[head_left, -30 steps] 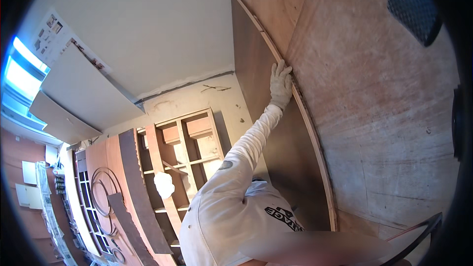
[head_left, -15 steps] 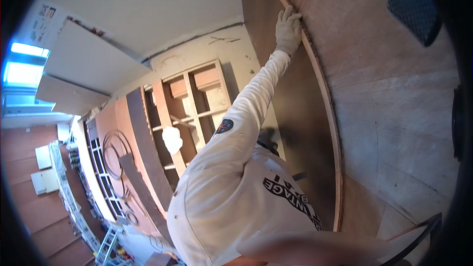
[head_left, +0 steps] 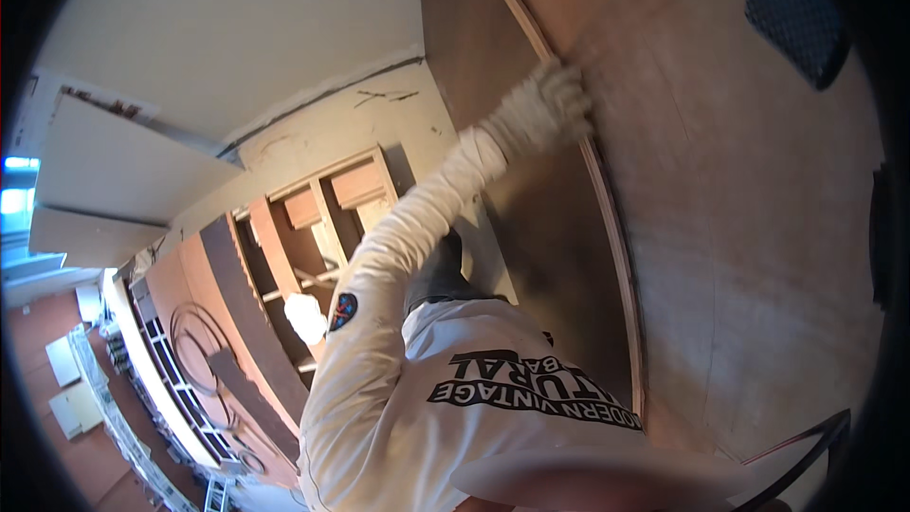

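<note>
My left hand [head_left: 550, 112], in a cream work glove, reaches up and forward to the edge of a dark brown board [head_left: 559, 237]. Its fingers are curled over the thin light wood strip [head_left: 607, 204] that runs along this edge, though motion blurs them a little. To the right of the strip a wide, pale brown wooden surface [head_left: 749, 218] fills the view, scuffed with whitish marks. Whether the board and this surface are joined is unclear. My right hand does not show.
Beyond my left arm is an open wooden frame with compartments [head_left: 327, 185]. Leaning boards [head_left: 251, 322] and a dark coiled line [head_left: 194, 337] are farther left. Large white sheets [head_left: 137, 156] stand near the pale wall [head_left: 284, 28]. A dark mesh-covered object [head_left: 796, 14] sits at the upper right.
My left hand has slid down along the board's edge, closer to me, and its fingers now look more curled. My view has shifted, so the background sits farther left and lower.
</note>
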Demonstrator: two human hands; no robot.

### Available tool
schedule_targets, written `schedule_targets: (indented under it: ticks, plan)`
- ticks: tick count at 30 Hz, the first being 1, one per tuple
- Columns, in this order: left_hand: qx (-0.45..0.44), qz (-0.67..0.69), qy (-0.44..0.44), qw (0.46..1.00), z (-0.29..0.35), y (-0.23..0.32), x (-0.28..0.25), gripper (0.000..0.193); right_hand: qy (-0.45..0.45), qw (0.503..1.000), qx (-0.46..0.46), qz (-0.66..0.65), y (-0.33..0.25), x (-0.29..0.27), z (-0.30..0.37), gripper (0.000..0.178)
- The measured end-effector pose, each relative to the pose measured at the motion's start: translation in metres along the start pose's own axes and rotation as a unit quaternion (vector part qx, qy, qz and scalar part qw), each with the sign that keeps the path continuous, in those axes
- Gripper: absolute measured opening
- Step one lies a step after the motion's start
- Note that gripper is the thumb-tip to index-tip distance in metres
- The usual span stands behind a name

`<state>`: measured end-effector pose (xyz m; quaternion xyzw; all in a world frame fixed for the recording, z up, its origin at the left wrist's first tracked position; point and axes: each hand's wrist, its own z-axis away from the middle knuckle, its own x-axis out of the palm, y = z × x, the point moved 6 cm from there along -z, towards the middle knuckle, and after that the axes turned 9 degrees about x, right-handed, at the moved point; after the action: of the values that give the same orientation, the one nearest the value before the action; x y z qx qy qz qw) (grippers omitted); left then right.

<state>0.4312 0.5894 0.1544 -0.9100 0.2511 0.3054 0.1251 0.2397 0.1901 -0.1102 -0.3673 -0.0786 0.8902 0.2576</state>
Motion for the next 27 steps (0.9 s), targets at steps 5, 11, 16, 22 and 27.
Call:
schedule_targets:
  ticks: [5, 11, 16, 22, 27]
  plan:
    - [-0.041, 0.189, 0.040, 0.980, 0.002, -0.019, 0.000, 0.036, 0.013, 0.999, 0.049, 0.018, -0.077, 0.003, -0.044, 0.017]
    - [-0.034, 0.249, 0.079, 0.965, -0.006, -0.039, -0.010, 0.033, 0.027, 0.995, 0.090, 0.011, -0.149, 0.006, -0.076, 0.017]
    - [-0.005, 0.259, -0.005, 0.966, -0.020, -0.052, -0.007, 0.034, 0.020, 0.992, 0.120, 0.013, -0.180, 0.011, -0.105, 0.018]
    - [0.045, 0.290, -0.004, 0.956, -0.025, -0.083, -0.001, 0.032, -0.016, 0.990, 0.136, 0.036, -0.211, 0.014, -0.160, 0.018]
    - [0.061, 0.085, 0.038, 0.994, -0.010, -0.216, -0.021, 0.024, -0.052, 0.987, 0.142, 0.050, -0.237, 0.018, -0.207, 0.018]
